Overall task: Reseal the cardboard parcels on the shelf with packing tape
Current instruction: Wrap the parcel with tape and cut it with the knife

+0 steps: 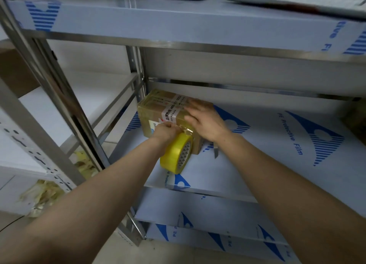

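A brown cardboard parcel [158,110] with a printed tape band across its top sits at the left end of the middle shelf [257,154]. My left hand [165,132] holds a yellow roll of packing tape [177,156] against the parcel's front face, its fingers pinching the pulled-out strip of tape. My right hand [204,120] lies flat with straight fingers on the parcel's top right part, pressing down. The parcel's right side is hidden behind my right hand.
A metal shelf post [138,69] stands just left of the parcel. The upper shelf [178,20] hangs low above it. A small knife-like tool [215,150] lies on the shelf beside the parcel. Crumpled yellowish packing scraps [43,194] lie on the floor at left.
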The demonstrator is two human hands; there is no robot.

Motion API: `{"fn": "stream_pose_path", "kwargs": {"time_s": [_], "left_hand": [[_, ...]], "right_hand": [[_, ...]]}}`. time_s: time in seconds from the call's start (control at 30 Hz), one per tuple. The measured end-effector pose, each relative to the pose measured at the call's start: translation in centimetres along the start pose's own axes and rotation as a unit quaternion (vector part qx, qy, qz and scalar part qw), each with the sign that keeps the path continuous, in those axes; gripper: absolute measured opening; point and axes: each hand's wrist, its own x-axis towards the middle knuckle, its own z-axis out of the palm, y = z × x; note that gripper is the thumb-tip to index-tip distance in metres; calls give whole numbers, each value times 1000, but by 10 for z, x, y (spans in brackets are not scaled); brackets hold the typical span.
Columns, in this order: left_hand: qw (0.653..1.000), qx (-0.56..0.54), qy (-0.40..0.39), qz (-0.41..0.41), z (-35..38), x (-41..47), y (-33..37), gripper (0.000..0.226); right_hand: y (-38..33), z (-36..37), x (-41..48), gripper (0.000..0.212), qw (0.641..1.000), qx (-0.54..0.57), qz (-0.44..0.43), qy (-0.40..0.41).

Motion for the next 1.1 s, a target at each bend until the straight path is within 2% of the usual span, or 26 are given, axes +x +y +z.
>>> {"fn": "stream_pose_path", "kwargs": {"time_s": [0.03,0.07,0.23,0.4,0.43,0.5,0.53,0.57,0.63,0.67,0.73,0.8,0.9,0.97,1.03,1.1], "left_hand": [[1000,4,1,4,0,-1,1,5],[1000,11,3,7,0,0,1,12],[998,56,7,25,-3,5,-1,7],[1000,25,14,9,-11,3,-8,14],[1000,18,11,7,-13,2,-8,17],[1000,-2,-4,0,-15,-1,-11,9],[1000,-15,-9,-2,-16,-2,-12,7],[999,-31,-11,-2,-15,-4,-14,13],[998,-67,-15,0,-12,-7,-18,21],[997,-78,-13,3,-10,-9,-20,22],[995,-95,-10,14,-3,-12,-25,23],[995,-94,-15,24,6,-15,-29,23],[994,-98,-20,41,15,-22,-31,21],[994,-94,-33,44,15,-25,-31,17],[993,-86,-67,46,12,-28,-31,14],[992,-63,-95,57,11,-31,-32,21]], "right_hand": [[2,2,1,53,998,-15,21,-64],[4,4,1,59,995,-32,26,-91],[11,16,1,63,999,-32,3,-44],[11,18,2,63,999,-21,10,-48],[10,15,1,62,998,25,24,-57],[4,4,-5,56,971,220,80,-54],[1,0,-9,51,944,312,101,-23],[-2,-2,-17,45,928,355,108,35],[-8,2,-32,30,927,320,115,156],[-10,7,-38,23,931,301,132,161],[-15,18,-46,16,936,289,192,65],[-15,29,-51,26,920,305,245,-20],[-13,28,-57,22,906,333,261,27],[-14,25,-59,10,918,301,253,48],[-16,22,-62,9,945,213,245,34],[-20,19,-65,18,969,98,226,2]]}}
